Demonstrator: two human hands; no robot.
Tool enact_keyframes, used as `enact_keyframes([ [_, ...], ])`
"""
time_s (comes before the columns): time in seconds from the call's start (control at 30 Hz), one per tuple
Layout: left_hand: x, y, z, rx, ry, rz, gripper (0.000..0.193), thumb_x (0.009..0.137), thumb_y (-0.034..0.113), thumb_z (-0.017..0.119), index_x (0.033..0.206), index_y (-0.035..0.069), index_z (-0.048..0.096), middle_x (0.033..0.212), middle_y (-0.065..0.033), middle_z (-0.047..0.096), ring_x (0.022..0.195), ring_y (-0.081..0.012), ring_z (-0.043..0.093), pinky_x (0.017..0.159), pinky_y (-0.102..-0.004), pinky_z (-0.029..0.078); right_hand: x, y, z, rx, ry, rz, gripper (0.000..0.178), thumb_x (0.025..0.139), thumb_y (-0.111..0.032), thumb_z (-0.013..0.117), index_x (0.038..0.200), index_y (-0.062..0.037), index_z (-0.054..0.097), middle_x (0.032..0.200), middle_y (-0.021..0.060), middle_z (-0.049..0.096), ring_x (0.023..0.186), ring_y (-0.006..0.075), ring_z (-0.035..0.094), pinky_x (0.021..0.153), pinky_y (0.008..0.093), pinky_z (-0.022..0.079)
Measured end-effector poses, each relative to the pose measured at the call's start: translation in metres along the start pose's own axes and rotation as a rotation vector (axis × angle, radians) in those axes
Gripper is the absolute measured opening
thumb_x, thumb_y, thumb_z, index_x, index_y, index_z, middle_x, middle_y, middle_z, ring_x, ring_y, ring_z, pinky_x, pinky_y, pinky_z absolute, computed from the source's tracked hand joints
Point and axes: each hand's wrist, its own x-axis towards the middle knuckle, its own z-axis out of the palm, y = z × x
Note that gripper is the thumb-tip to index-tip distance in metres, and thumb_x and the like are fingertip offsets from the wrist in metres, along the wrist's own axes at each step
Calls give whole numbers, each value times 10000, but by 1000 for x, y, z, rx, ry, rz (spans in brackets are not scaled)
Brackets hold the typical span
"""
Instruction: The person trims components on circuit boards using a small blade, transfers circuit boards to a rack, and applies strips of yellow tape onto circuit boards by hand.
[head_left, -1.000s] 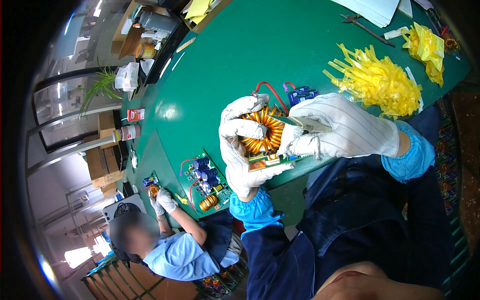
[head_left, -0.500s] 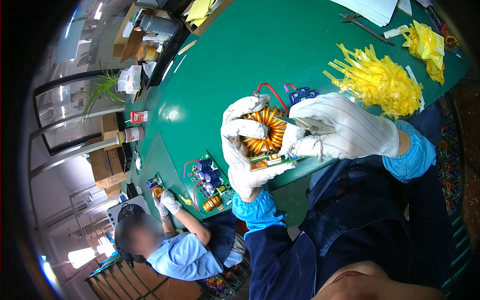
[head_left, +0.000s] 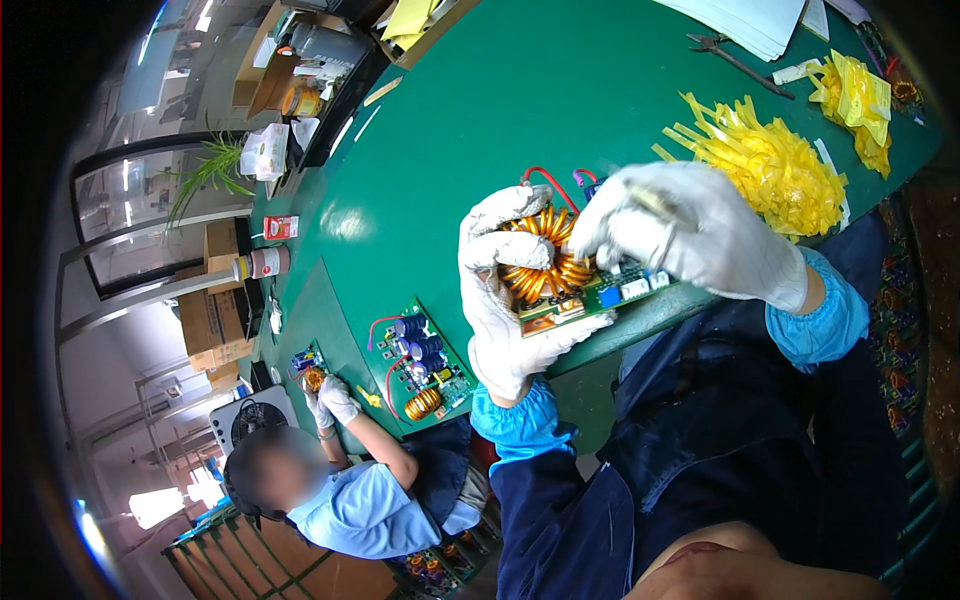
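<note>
My left hand (head_left: 500,290), in a white glove, is closed round one side of a green circuit board (head_left: 570,318). Its fingers lie over a large copper-wound ring coil (head_left: 548,255) on that board. A red wire (head_left: 548,178) loops up behind the coil, and a blue component (head_left: 609,297) shows at the board's near edge. My right hand (head_left: 700,235), also gloved, is closed beside the coil, fingertips touching or very near its right side. A slim pale tool (head_left: 662,208) shows between its fingers; its kind is mostly hidden.
A heap of yellow strips (head_left: 765,170) lies right on the green table (head_left: 480,100), with pliers (head_left: 740,65) and paper (head_left: 745,20) beyond. Another board (head_left: 425,360) with capacitors and a coil lies left. A co-worker (head_left: 360,490) handles a small board farther left.
My right hand has lifted and turned, uncovering the board's near edge and blue component; the tool now sits deeper in my fingers. My left hand and board have shifted slightly right.
</note>
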Motion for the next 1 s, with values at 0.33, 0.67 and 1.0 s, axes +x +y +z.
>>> enact_keyframes([
  [0.33, 8, 45, 56, -285, 250, -381, 633, 616, 77, 838, 1151, 66, 500, 1189, -72, 514, 1082, -203, 542, 922, -327, 496, -24, 10, -22, -401, 479, -257, 265, 983, -205, 490, 1066, -1, 637, 989, 102, 688, 842, 139, 663, 752, 242, 517],
  [0.67, 11, 54, 97, -603, 426, -784, 536, 748, -16, 673, 1242, 62, 481, 1174, -17, 538, 983, -148, 579, 825, -308, 559, -40, 21, -37, -456, 647, -69, 345, 984, -319, 465, 1044, -45, 667, 782, -5, 585, 647, 40, 456, 550, 195, 323],
  [1.0, 17, 33, 66, 256, 27, -79, 668, 525, 83, 899, 1070, 66, 513, 1211, -104, 512, 1102, -211, 544, 936, -304, 475, -30, 7, -21, -283, 628, -11, 367, 977, -342, 466, 1023, -42, 672, 764, -16, 579, 602, 32, 422, 530, 197, 304],
])
